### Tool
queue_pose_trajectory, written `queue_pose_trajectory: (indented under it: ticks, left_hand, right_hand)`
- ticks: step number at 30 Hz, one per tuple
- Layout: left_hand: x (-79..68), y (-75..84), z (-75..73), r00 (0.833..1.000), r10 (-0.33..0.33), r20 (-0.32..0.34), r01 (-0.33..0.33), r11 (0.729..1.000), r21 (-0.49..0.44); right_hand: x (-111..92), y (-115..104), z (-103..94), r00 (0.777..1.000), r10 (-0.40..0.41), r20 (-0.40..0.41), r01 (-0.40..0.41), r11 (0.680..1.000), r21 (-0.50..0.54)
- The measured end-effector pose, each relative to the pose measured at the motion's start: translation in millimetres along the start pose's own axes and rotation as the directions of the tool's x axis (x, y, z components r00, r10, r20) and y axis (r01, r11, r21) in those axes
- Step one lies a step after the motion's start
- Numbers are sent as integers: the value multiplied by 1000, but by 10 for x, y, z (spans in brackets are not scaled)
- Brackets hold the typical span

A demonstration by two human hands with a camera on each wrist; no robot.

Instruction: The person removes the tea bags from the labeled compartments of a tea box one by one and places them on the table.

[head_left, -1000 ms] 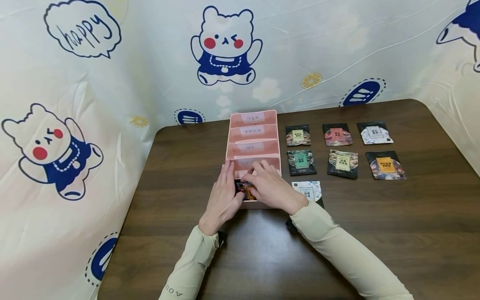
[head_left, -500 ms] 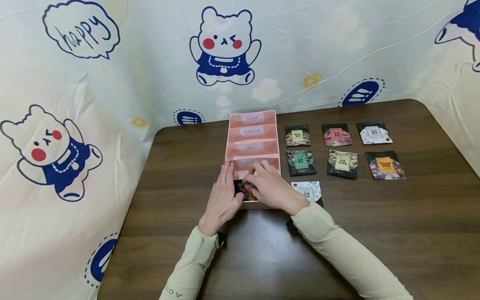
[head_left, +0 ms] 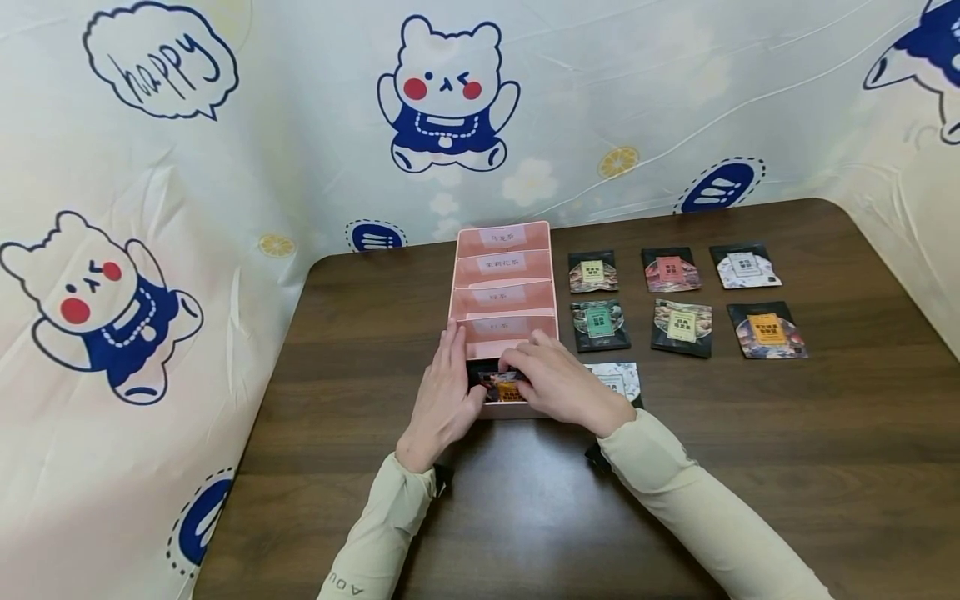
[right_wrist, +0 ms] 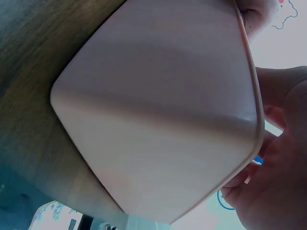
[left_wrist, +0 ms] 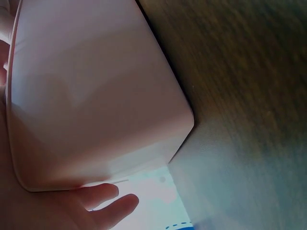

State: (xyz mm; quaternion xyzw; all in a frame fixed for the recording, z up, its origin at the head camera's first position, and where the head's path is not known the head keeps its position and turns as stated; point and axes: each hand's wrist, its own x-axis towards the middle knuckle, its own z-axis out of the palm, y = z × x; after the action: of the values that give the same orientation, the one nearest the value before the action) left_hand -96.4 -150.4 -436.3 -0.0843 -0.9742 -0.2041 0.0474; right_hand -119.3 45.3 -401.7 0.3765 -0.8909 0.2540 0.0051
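Observation:
A pink divided box (head_left: 504, 410) stands on the table, its front compartment holding dark tea sachets, one with an orange label (head_left: 510, 390) facing up. My left hand (head_left: 444, 396) lies along the box's left rim, fingers extended, thumb by the front corner over the sachets. In the left wrist view two fingertips (left_wrist: 120, 208) show past the box's rim. My right hand (head_left: 558, 379) reaches over the right rim with curled fingers, index finger and thumb on the orange-labelled tea sachet. Its fingertips are partly hidden behind the hand and the box wall (right_wrist: 158, 96).
Several tea sachets lie in rows right of the box, among them a green-labelled one (head_left: 600, 321) and an orange-labelled one (head_left: 768, 329). A white-and-black sachet (head_left: 622, 379) sits partly behind my right hand. A patterned cloth (head_left: 315, 125) hangs behind the wooden table (head_left: 337, 358).
My right hand has shifted slightly right, and more of the orange-labelled sachet shows in the front compartment. My left hand stays in place on the box.

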Motion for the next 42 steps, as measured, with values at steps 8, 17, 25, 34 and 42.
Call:
queue_pose_trajectory:
  ticks: [8,17,25,34,42]
  left_hand:
    - [-3,4,-5,1000,-13,3,13,1000,-12]
    - [-2,13,-20,1000,-2,11,2,1000,-2]
    - [5,11,-26,1000,3,15,-3,1000,7]
    - [14,19,-47,1000,0,18,-1,1000,10]
    - [16,18,-48,1000,-2,21,2,1000,14]
  right_hand:
    - [-19,4,6,1000,27,2,-27,1000,1]
    - [-30,-4,-4,999,49,-8,-50,996,-77]
    - [-29,-28,-27,996,86,-4,-86,986,-140]
    - [-18,-23,-33,996,86,-15,-87,985,-147]
    - [-26,-15,-47,997,73,-29,-76,988,-137]
